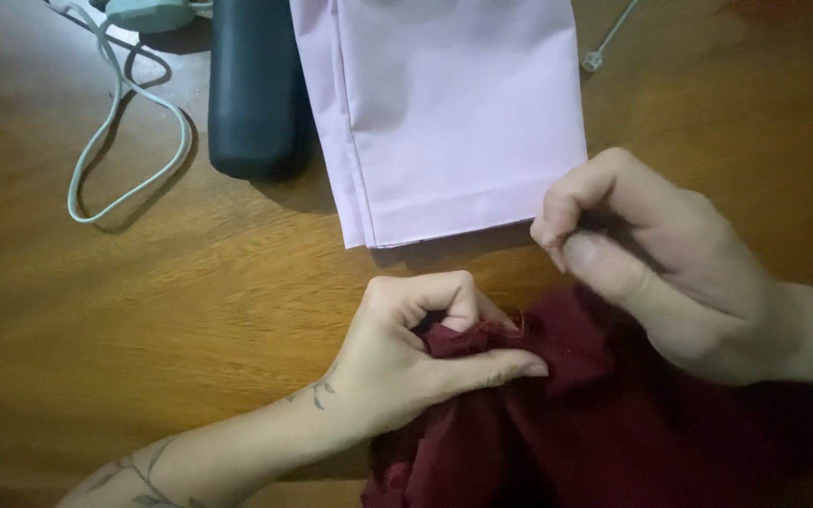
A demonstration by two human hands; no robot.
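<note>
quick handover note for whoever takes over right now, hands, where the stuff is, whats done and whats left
Left hand: pinching a frayed edge of the dark red fabric at the table's near edge.
Right hand: raised beside it, fingertips pinched together; whether it holds a needle or thread cannot be told.
Folded pink fabric lies beyond, untouched.
Done: edge gathered.
Left: likely the work on that edge.

Dark maroon woven cloth (613, 414), solid colour w/ no print, frayed edge a bit lighter red. Folded pale pink smooth fabric (454, 113), plain, no pattern. Warm orange-brown wooden table (96, 329) w/ faint darker grain streaks. Dark teal-grey oblong case (256, 94), plain matte. Pale mint-green looped cable (124, 141), same tint as the small rounded device (148, 13) at top edge. Left hand (416, 362): forearm w/ dark grey-green leaf & vine tattoo. Right hand (651, 263): thin white band at wrist.
</note>
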